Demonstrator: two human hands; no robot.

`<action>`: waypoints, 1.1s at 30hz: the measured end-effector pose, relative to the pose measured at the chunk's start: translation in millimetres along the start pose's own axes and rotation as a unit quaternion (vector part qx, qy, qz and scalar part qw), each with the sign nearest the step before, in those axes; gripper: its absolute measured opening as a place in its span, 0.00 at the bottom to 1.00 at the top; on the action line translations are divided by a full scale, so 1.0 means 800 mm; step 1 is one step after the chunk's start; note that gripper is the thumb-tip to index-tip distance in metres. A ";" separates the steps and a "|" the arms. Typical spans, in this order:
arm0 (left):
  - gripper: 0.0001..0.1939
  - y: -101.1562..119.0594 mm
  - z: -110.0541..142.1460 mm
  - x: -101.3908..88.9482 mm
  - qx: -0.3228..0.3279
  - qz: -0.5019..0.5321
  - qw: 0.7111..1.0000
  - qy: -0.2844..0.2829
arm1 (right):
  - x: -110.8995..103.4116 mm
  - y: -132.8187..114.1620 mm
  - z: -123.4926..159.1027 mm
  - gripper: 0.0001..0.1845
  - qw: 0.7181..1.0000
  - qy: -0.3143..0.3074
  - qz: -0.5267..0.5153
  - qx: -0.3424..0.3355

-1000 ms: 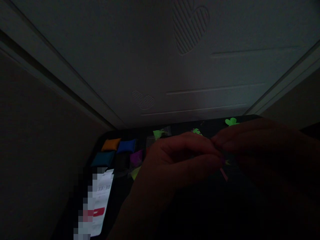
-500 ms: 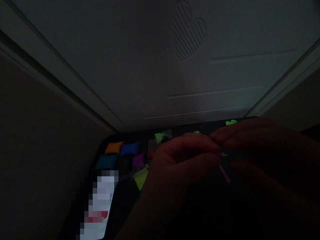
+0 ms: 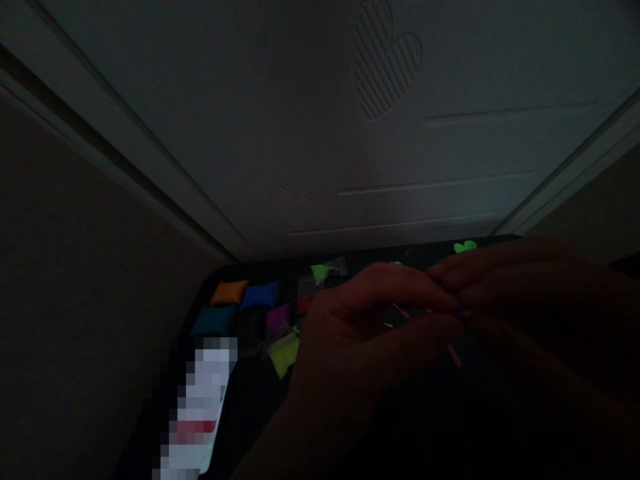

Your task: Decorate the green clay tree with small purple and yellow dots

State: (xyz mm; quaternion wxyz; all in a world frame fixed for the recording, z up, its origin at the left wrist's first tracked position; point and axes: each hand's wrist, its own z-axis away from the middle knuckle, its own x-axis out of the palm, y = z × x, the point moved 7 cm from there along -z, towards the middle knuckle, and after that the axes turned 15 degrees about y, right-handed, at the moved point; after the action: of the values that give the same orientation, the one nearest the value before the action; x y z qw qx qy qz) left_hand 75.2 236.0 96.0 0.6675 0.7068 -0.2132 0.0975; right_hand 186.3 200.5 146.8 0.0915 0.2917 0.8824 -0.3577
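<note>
Thumb and fingertips of my left hand (image 3: 370, 327) are pinched on a small purple piece of modelling clay (image 3: 461, 314) with a yellow-green tip. From the other side, my right hand (image 3: 540, 280) closes its thumb and fingers round the tip end, so most of the piece is hidden. Both hands are dark, and their fingertips nearly meet. Below them a pink strip (image 3: 455, 356) lies on the black table (image 3: 415, 413). More thin pink and yellow bits show through the gap in my left hand.
Left of my hands lie soft packets: orange (image 3: 229, 293), blue (image 3: 259, 297), teal (image 3: 214, 321), purple (image 3: 278, 319), yellow (image 3: 284, 353) and green (image 3: 321, 272). A blurred-out bright phone-like slab (image 3: 205, 400) sits at front left. Green rounded shapes (image 3: 465, 247) rest near the white panel (image 3: 280, 120) behind.
My right thumb has come up to the small clay piece, closing the gap between the hands. My left hand has shifted slightly right.
</note>
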 end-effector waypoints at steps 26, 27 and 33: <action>0.07 -0.004 -0.006 0.000 -0.014 0.050 0.998 0.036 | -0.001 -0.002 0.002 0.12 0.999 0.019 -0.010 -0.040; 0.08 -0.004 -0.006 0.000 -0.015 0.051 0.998 0.038 | -0.002 -0.002 0.002 0.12 0.999 0.021 -0.010 -0.038; 0.06 -0.008 -0.008 0.004 -0.057 0.093 0.994 0.014 | -0.001 -0.001 0.003 0.12 0.999 0.019 -0.024 -0.029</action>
State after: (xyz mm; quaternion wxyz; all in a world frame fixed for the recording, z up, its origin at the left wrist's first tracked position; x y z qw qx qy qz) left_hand 81.9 241.6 91.8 0.6975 0.6432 -0.2739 0.1573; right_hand 186.9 198.4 145.9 0.0748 0.2742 0.9007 -0.3285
